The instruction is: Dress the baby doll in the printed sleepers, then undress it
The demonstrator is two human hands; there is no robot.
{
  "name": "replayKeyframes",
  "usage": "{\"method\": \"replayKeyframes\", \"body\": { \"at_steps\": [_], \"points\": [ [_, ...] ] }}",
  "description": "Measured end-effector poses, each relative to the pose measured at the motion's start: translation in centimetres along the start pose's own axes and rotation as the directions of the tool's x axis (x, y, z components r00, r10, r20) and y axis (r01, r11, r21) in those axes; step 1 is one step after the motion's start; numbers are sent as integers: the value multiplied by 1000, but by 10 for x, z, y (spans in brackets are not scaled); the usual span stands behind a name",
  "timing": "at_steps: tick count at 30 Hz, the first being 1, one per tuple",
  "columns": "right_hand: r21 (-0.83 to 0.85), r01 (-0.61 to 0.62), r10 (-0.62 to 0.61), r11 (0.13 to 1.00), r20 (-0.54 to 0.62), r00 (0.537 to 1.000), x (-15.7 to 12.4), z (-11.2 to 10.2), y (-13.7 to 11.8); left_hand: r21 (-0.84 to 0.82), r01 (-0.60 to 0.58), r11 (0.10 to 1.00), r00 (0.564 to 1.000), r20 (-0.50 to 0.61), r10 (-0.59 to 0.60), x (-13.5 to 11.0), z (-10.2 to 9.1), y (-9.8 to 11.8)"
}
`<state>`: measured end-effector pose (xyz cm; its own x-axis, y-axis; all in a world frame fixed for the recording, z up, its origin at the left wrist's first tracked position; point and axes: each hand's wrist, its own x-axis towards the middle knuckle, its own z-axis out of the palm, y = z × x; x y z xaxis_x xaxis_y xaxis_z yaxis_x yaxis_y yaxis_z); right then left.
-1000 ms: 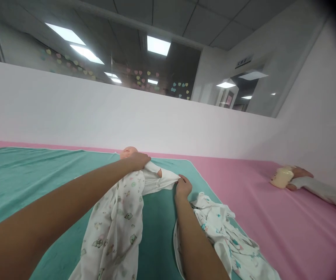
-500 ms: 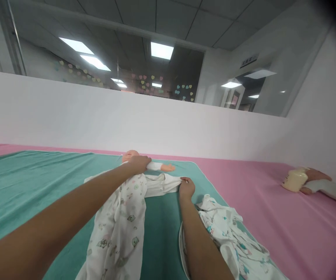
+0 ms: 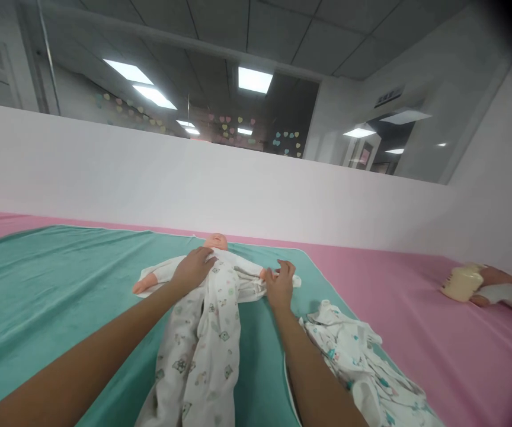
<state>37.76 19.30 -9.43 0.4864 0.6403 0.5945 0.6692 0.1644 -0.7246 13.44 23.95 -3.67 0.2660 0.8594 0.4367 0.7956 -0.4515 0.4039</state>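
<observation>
A baby doll (image 3: 216, 241) lies on its back on a green sheet (image 3: 105, 261), its head at the far end and its arms spread. It wears a white long-sleeved top, and a white printed baby garment (image 3: 211, 338) lies under and over its body and legs. My left hand (image 3: 194, 268) rests on the doll's chest at the garment's upper edge, fingers stretched out. My right hand (image 3: 281, 287) has its thumb and bent fingers around the doll's hand (image 3: 264, 274), over the garment's spread sleeve (image 3: 252, 292).
To the right lies a crumpled white printed garment (image 3: 354, 350), partly behind my right forearm. Pink covering (image 3: 398, 296) extends beyond the sheet. At the far right, a cream bottle (image 3: 461, 283) stands beside another doll's limbs (image 3: 500, 284). A white wall (image 3: 194, 184) rises behind.
My left hand has moved from the doll's shoulder to its chest. My right hand has left the sleeve's cuff for the doll's hand, and that arm now lies lower, along the sleeve.
</observation>
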Motion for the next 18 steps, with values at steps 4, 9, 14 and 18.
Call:
{"method": "replayKeyframes", "body": {
  "at_steps": [4,9,14,18],
  "points": [
    [326,-1,-135,945,395,909,-19,35,-20,-333,145,932,982,-71,-178,-30,7,-43],
    [449,-218,-94,866,576,812,-26,60,-20,-436,125,891,975,-114,-192,-40,19,-59],
    [495,-397,1,773,625,780,-31,59,-31,-557,169,813,958,-100,-268,-36,19,-57],
    [539,-459,-3,707,650,760,-36,53,-48,-598,164,784,955,-103,-279,-36,21,-59]
  ]
}}
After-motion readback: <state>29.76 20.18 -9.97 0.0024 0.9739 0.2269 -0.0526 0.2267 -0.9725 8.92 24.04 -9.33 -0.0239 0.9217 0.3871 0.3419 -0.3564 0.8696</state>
